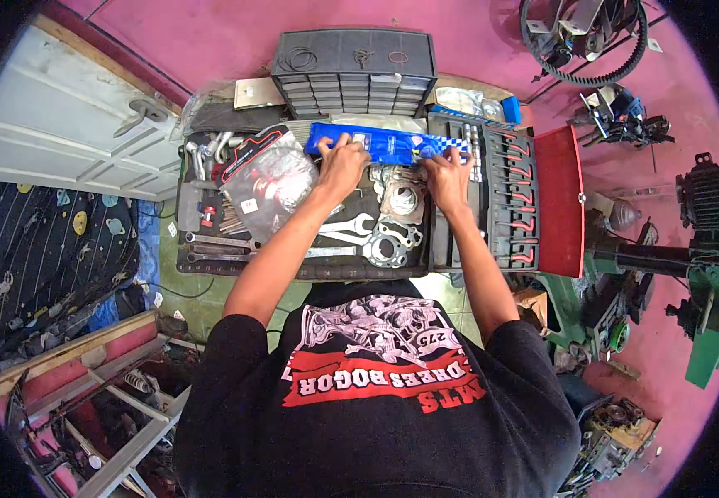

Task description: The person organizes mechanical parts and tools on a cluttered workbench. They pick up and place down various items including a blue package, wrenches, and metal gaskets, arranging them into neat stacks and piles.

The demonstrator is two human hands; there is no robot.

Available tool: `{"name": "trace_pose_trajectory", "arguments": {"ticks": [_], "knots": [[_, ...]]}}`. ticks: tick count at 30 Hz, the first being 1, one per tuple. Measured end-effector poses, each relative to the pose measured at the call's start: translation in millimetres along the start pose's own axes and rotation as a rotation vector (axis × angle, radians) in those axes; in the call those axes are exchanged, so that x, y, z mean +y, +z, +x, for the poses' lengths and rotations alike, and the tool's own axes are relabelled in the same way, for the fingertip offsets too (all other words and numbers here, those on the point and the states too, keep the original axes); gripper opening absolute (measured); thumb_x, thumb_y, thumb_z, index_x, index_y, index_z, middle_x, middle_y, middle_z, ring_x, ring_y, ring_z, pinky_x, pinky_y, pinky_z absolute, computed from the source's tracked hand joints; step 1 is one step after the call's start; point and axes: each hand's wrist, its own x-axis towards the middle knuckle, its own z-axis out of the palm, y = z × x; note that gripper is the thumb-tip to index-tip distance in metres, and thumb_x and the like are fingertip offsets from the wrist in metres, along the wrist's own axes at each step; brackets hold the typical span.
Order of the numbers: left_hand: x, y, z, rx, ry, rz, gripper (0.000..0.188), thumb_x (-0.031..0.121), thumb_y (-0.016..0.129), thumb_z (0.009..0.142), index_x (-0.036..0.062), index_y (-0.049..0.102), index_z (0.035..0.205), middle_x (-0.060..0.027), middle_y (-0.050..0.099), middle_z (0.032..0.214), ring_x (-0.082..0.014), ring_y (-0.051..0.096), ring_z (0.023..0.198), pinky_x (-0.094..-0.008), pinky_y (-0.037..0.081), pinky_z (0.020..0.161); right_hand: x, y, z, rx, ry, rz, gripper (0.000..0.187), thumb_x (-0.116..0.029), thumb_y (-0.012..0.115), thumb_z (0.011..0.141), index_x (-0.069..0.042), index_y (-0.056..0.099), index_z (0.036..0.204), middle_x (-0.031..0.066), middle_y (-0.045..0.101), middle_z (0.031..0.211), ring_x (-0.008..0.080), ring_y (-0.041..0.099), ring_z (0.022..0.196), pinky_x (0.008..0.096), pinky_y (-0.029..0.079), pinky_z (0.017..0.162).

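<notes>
A long blue plastic packet [388, 148] with a checkered right end lies across the far side of the tool tray. My left hand [343, 163] grips its left part with bent fingers. At the checkered end, my right hand [448, 170] pinches the lower edge between thumb and fingers. Below the packet are a round-holed metal gasket [401, 199] and another flat gasket [392, 242]. Left of my left wrist rests a clear plastic bag [272, 187] with a black-and-red header. Combination wrenches [334, 236] lie under and beside my left forearm.
A small-drawer cabinet [353, 75] stands behind the tray. To the right, an open red case [558, 203] holds red-handled tools [519, 199]. Sockets and metal tools [206, 153] crowd the tray's left side. A green machine stand [708, 315] is at far right, a white door [77, 108] at left.
</notes>
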Motion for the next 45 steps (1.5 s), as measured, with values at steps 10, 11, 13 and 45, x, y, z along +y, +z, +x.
{"name": "trace_pose_trajectory", "arguments": {"ticks": [10, 11, 13, 45], "knots": [[41.2, 15.6, 14.0, 0.058, 0.034, -0.167, 0.012, 0.019, 0.072, 0.086, 0.0207, 0.082, 0.092, 0.0066, 0.073, 0.097, -0.019, 0.056, 0.11, -0.0538, 0.028, 0.093, 26.7, -2.6, -10.7, 0.086, 0.153, 0.052, 0.034, -0.012, 0.076, 0.076, -0.023, 0.079, 0.109, -0.003, 0.075, 0.098, 0.0272, 0.057, 0.11, 0.0561, 0.035, 0.1], [47.4, 18.4, 18.3, 0.055, 0.047, -0.162, 0.012, 0.019, 0.072, 0.085, 0.0203, 0.082, 0.093, 0.0063, 0.073, 0.097, -0.0194, 0.056, 0.11, -0.054, 0.028, 0.093, 28.2, -3.5, -8.3, 0.082, 0.151, 0.047, 0.035, -0.012, 0.076, 0.076, -0.023, 0.079, 0.109, -0.003, 0.075, 0.099, 0.0274, 0.057, 0.11, 0.0563, 0.035, 0.1], [56.7, 27.4, 26.7, 0.054, 0.072, -0.151, 0.013, 0.018, 0.072, 0.085, 0.0194, 0.082, 0.094, 0.0057, 0.073, 0.097, -0.0202, 0.056, 0.11, -0.0544, 0.029, 0.094, 30.4, -5.2, -4.3, 0.076, 0.145, 0.037, 0.036, -0.012, 0.076, 0.075, -0.023, 0.079, 0.109, -0.0029, 0.075, 0.1, 0.0277, 0.057, 0.112, 0.0566, 0.035, 0.1], [-142.1, -77.6, -107.5, 0.308, -0.628, 0.221, 0.021, 0.022, 0.07, 0.091, 0.0185, 0.079, 0.11, 0.0015, 0.075, 0.116, -0.0233, 0.056, 0.126, -0.0583, 0.027, 0.099, -214.1, 54.6, 156.8, -0.135, -0.509, 0.128, 0.042, -0.025, 0.066, 0.092, -0.021, 0.068, 0.134, -0.0052, 0.068, 0.135, 0.0253, 0.053, 0.124, 0.0601, 0.036, 0.101]]}}
